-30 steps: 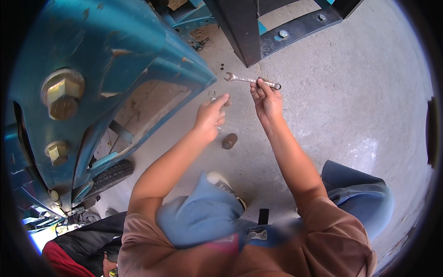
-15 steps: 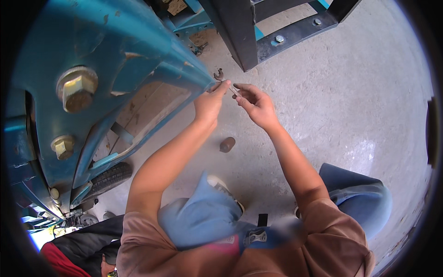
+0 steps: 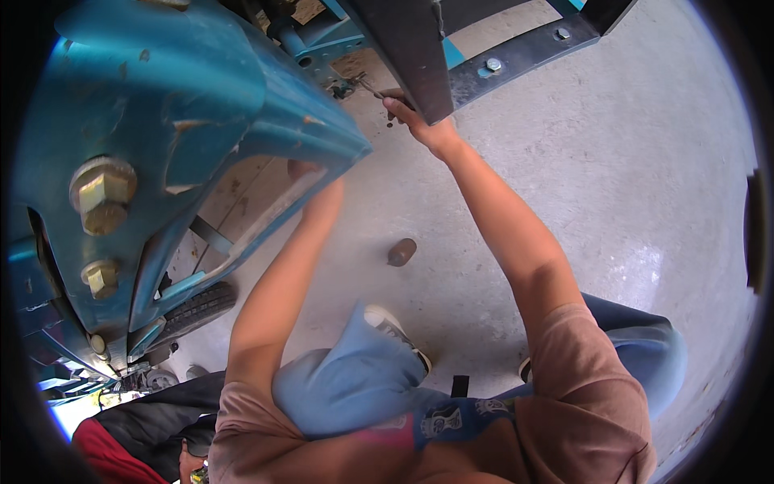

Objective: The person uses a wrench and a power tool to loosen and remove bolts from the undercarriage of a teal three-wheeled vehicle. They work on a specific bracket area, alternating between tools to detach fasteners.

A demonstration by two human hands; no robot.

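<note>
Right hand (image 3: 422,127), gripping a wrench (image 3: 370,86), has reached the black post's (image 3: 407,56) corner; left hand (image 3: 303,168) (behind teal frame (image 3: 218,89)): grip unclear.

A black post (image 3: 407,60) at 12 o'clock partly covers the right hand (image 3: 419,127); at 10, a teal frame (image 3: 210,97) hems in the left hand (image 3: 303,168). Concrete floor (image 3: 597,177) lies open toward 2 and 3 o'clock; a brown object (image 3: 401,252) obstructs near centre.
</note>
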